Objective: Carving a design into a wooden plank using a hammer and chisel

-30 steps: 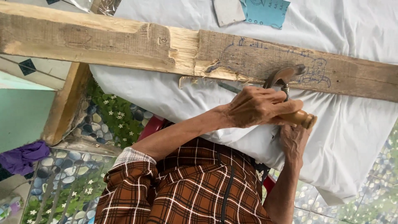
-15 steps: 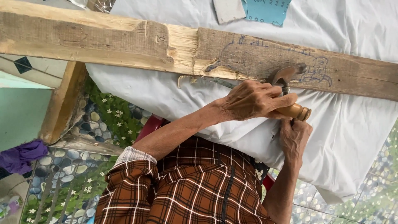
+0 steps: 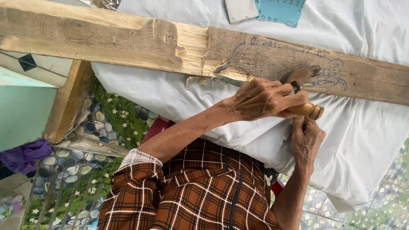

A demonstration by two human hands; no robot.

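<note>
Two hands work a wooden-handled carving tool against a long wooden plank.

Far left, purple cloth [image 3: 23, 154] on pebble-pattern floor [image 3: 106, 121]. Weathered plank [image 3: 106, 40] runs across a white sheet [image 3: 362, 140], pale freshly cut notch [image 3: 194, 49] mid-length, blue pen drawing [image 3: 332, 74] further right. Left hand [image 3: 266, 99] is closed around the tool's wooden handle [image 3: 309, 110], metal blade [image 3: 300, 76] touching the plank's lower edge. Right hand [image 3: 307, 140] sits just below, fingertips at the handle end; grip there unclear. Plaid shirt [image 3: 196, 191] below. Blue sandpaper sheet [image 3: 279, 9] at top edge.
</note>
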